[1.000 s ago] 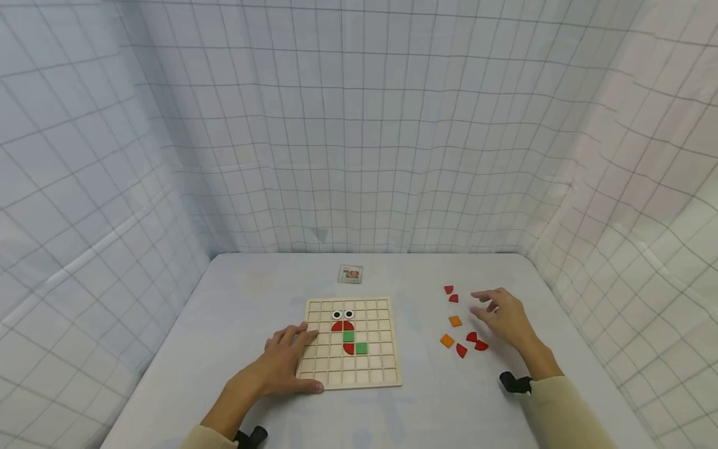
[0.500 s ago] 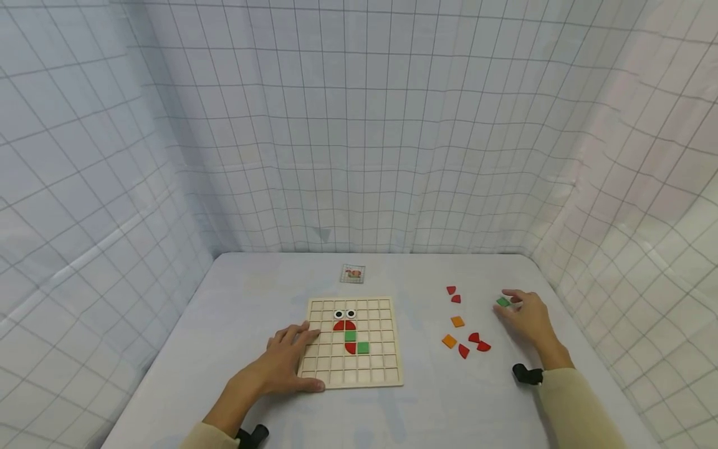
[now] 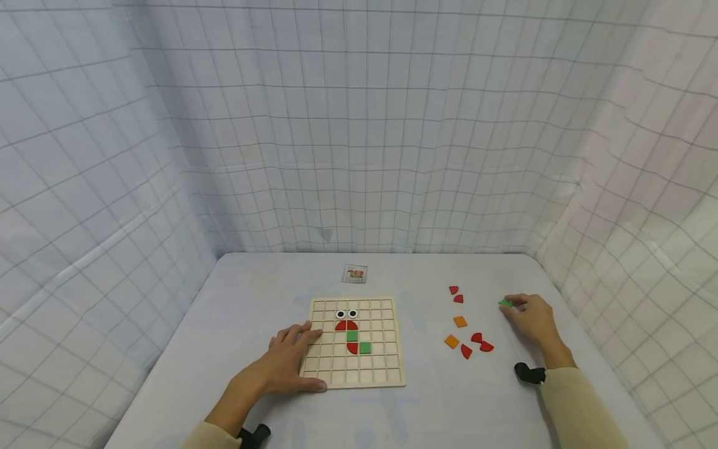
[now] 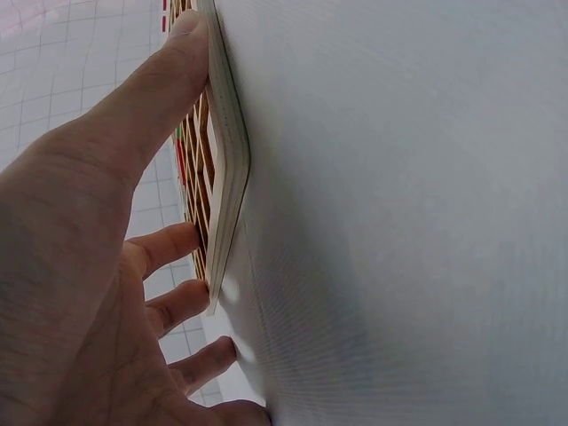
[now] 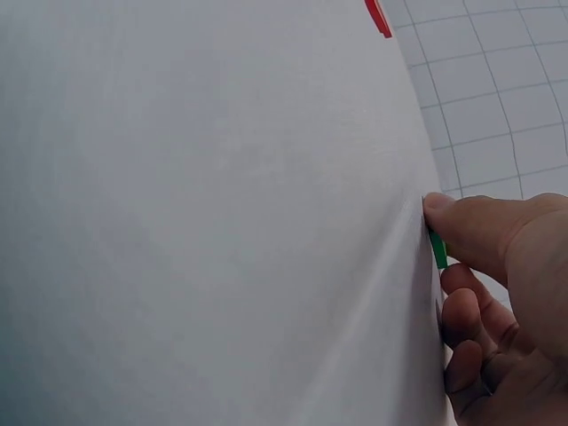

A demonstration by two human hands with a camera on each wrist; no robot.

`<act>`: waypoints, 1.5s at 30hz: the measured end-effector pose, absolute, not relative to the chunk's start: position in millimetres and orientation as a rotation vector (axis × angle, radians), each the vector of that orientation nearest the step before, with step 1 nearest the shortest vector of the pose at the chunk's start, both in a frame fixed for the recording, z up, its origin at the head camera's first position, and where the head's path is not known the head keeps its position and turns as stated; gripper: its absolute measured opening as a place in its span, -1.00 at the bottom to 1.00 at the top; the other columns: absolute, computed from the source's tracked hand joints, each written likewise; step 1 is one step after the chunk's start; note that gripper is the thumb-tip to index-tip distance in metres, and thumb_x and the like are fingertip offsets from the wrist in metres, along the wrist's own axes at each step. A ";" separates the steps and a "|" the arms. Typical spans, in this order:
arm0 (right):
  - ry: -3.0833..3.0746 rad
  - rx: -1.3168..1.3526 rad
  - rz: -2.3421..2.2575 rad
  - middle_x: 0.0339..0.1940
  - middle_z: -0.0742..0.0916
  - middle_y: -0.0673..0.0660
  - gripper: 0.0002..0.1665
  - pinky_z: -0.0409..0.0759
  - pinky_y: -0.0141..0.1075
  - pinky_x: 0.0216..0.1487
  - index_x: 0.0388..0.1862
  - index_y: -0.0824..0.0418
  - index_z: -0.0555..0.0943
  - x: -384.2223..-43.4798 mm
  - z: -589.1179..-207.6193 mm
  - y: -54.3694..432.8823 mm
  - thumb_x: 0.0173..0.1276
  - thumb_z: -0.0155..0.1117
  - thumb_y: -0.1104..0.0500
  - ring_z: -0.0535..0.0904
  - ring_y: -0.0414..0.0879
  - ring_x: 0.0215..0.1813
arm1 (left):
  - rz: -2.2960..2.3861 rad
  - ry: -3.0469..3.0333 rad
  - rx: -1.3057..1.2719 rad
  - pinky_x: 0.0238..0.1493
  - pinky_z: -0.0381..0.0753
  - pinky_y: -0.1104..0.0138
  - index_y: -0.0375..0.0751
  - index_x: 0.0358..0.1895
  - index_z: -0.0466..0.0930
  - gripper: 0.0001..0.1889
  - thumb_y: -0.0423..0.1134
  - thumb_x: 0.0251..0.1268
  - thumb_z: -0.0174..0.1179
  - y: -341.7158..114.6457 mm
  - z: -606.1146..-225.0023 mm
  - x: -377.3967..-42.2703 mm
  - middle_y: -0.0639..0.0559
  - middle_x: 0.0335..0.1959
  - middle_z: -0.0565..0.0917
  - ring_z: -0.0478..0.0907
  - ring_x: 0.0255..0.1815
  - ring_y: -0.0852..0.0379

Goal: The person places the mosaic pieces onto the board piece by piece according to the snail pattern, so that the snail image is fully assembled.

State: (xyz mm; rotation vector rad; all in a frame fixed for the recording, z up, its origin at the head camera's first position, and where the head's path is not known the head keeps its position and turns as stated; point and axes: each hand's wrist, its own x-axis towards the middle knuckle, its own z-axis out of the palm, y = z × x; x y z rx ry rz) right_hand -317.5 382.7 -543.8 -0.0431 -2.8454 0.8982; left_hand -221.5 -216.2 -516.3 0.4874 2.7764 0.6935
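Note:
My left hand (image 3: 285, 362) lies spread at the left side of a wooden grid board (image 3: 336, 378). Its thumb rests on the front edge, and fingertips touch the left rim, as the left wrist view also shows. On the board sit two round eye pieces (image 3: 346, 314), several red quarter-circle tiles (image 3: 352, 348) and two green square tiles (image 3: 365, 347). At the right of the table my right hand (image 3: 530, 318) pinches another green tile (image 3: 506, 303) between thumb and fingers, low at the tabletop. In the right wrist view the thumb covers part of this green tile (image 5: 437, 248).
Between board and right hand lie two orange square tiles (image 3: 452, 341) and several loose red quarter-circle tiles (image 3: 466, 352). A small picture card (image 3: 355, 274) lies behind the board. Grid-patterned white cloth (image 3: 359, 156) walls in the table at the back and both sides.
My right hand has moved right, away from the orange and red tiles, to the green tile, and its fingers have closed on it. The left hand stays on the board.

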 end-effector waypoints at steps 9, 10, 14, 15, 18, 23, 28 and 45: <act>-2.849 -0.045 0.909 0.23 0.84 0.49 -0.60 0.71 -0.07 0.05 0.29 0.39 0.84 -316.8 -541.3 381.0 0.70 0.50 0.12 0.79 0.36 0.19 | 0.696 2.789 0.493 0.65 0.16 -0.75 -0.10 0.83 0.34 0.27 0.39 0.15 0.75 -216.5 -518.1 -220.1 -0.35 0.88 0.26 0.25 0.78 -0.63; -2.850 -0.047 0.913 0.23 0.83 0.49 -0.60 0.70 -0.09 0.04 0.28 0.39 0.84 -316.1 -541.1 380.7 0.70 0.50 0.11 0.79 0.36 0.19 | 0.698 2.789 0.494 0.64 0.16 -0.76 -0.10 0.83 0.34 0.27 0.39 0.15 0.75 -216.3 -517.8 -220.0 -0.36 0.88 0.26 0.25 0.78 -0.64; -2.849 -0.052 0.923 0.24 0.82 0.50 -0.60 0.69 -0.12 0.02 0.27 0.38 0.85 -312.7 -539.5 378.8 0.70 0.51 0.10 0.79 0.34 0.19 | 0.699 2.786 0.499 0.64 0.15 -0.76 -0.10 0.83 0.34 0.27 0.38 0.14 0.76 -216.1 -517.7 -220.5 -0.37 0.87 0.26 0.25 0.77 -0.65; -2.847 -0.052 0.923 0.24 0.82 0.49 -0.60 0.69 -0.11 0.03 0.28 0.38 0.85 -312.0 -539.2 378.3 0.70 0.51 0.10 0.80 0.34 0.19 | 0.700 2.786 0.501 0.64 0.15 -0.76 -0.11 0.83 0.34 0.27 0.38 0.15 0.76 -216.2 -517.5 -220.4 -0.37 0.87 0.26 0.25 0.77 -0.65; -2.845 -0.048 0.923 0.23 0.83 0.48 -0.58 0.70 -0.09 0.04 0.29 0.38 0.84 -310.3 -538.3 377.1 0.71 0.51 0.08 0.80 0.34 0.19 | 0.697 2.786 0.506 0.65 0.16 -0.73 -0.11 0.83 0.33 0.27 0.38 0.16 0.75 -216.3 -518.5 -221.0 -0.37 0.88 0.26 0.24 0.77 -0.65; -2.846 -0.030 0.934 0.20 0.85 0.43 -0.57 0.70 -0.12 0.04 0.29 0.37 0.84 -308.7 -539.8 376.3 0.70 0.52 0.06 0.80 0.30 0.18 | 0.696 2.791 0.511 0.66 0.18 -0.71 -0.12 0.83 0.33 0.27 0.38 0.16 0.76 -216.7 -519.6 -221.1 -0.37 0.88 0.26 0.25 0.77 -0.64; -2.851 -0.020 0.942 0.18 0.86 0.41 -0.56 0.69 -0.14 0.02 0.29 0.35 0.84 -304.5 -539.3 372.8 0.70 0.53 0.04 0.82 0.28 0.17 | 0.694 2.792 0.510 0.65 0.17 -0.74 -0.12 0.83 0.33 0.27 0.38 0.16 0.75 -216.9 -519.4 -221.2 -0.36 0.87 0.27 0.25 0.77 -0.65; -2.842 0.045 0.881 0.11 0.85 0.36 -0.63 0.65 -0.34 -0.15 0.22 0.32 0.88 -296.3 -526.8 341.6 0.60 0.64 0.12 0.76 0.17 0.02 | 0.689 2.798 0.511 0.67 0.18 -0.70 -0.12 0.83 0.33 0.27 0.37 0.15 0.76 -218.0 -518.3 -221.3 -0.38 0.88 0.26 0.23 0.78 -0.66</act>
